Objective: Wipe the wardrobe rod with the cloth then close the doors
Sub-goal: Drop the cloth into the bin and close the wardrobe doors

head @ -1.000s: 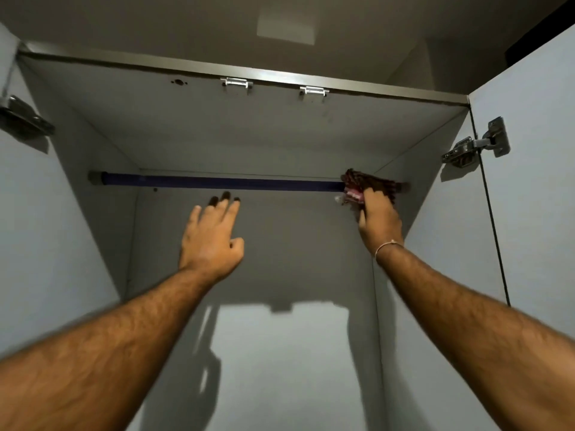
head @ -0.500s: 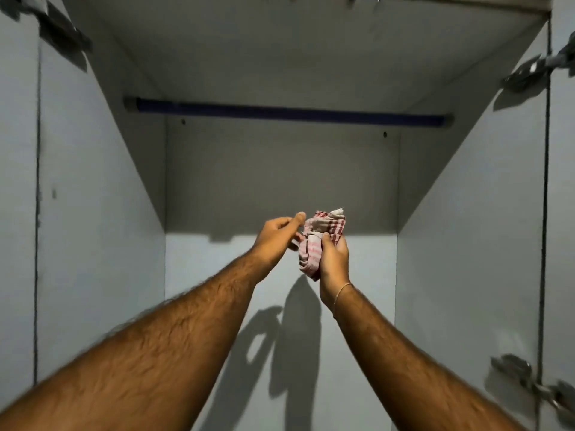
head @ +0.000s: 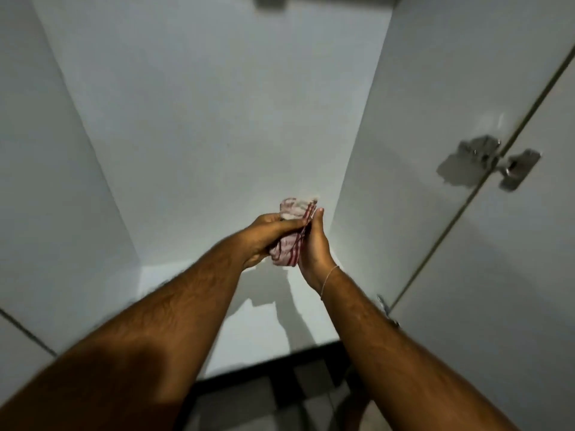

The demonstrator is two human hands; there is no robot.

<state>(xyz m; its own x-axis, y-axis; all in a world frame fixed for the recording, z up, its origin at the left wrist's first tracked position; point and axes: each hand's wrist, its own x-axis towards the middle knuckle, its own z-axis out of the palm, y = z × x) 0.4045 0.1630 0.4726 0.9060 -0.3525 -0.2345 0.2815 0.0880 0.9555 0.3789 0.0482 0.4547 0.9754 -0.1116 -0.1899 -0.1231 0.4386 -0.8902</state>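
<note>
A red-and-white checked cloth [head: 292, 241] is bunched between both my hands, low in front of the open wardrobe. My left hand [head: 267, 234] closes over it from the left, and my right hand [head: 314, 244] presses against it from the right. The wardrobe rod is out of view above the frame. The right door [head: 513, 275] stands open, its metal hinge [head: 510, 168] showing at the right.
White wardrobe walls rise on both sides, with the back panel [head: 217, 119] ahead and the white bottom shelf [head: 255, 331] below my hands. Dark floor [head: 264, 399] shows under the shelf's front edge. The left side panel's edge [head: 25, 331] runs at the lower left.
My right hand left the rod with the cloth and came down. Both hands met on the cloth and sank lower. My view tilted down, so the rod is gone from sight.
</note>
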